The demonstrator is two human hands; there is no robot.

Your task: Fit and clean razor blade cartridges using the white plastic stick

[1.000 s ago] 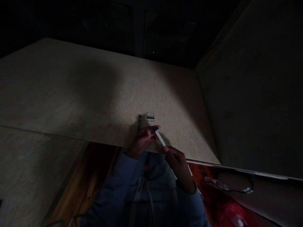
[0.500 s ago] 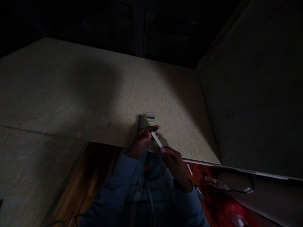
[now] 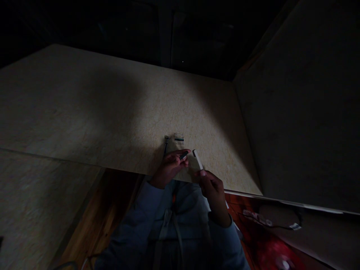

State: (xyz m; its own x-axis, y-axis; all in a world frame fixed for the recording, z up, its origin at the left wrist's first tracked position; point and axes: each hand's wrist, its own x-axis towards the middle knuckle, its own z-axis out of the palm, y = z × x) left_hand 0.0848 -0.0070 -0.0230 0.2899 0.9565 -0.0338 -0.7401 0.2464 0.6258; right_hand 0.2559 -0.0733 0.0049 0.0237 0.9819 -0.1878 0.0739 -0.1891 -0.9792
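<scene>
My left hand (image 3: 170, 167) is closed on a small dark bar-shaped piece (image 3: 183, 154), pinched between thumb and fingers above the table's front edge. Its exact kind is too dim to make out. In my right hand (image 3: 210, 184) is a white toothbrush (image 3: 198, 160), gripped by its handle. The brush's dark-bristled end points up and left, a short gap away from the dark piece. Just beyond my left hand lies a dark T-shaped razor (image 3: 166, 141). To the razor's right is a small clear case (image 3: 179, 138) with a dark blue band.
The pale table (image 3: 168, 101) meets a dark wall panel (image 3: 298, 112) on the right. Below its front edge, at the right, are a cable (image 3: 281, 226) and a red item (image 3: 274, 253) on a reddish floor. The room is very dim.
My right hand has drawn the toothbrush off the dark piece, moving right and turning it more upright. The left hand has stayed nearly still.
</scene>
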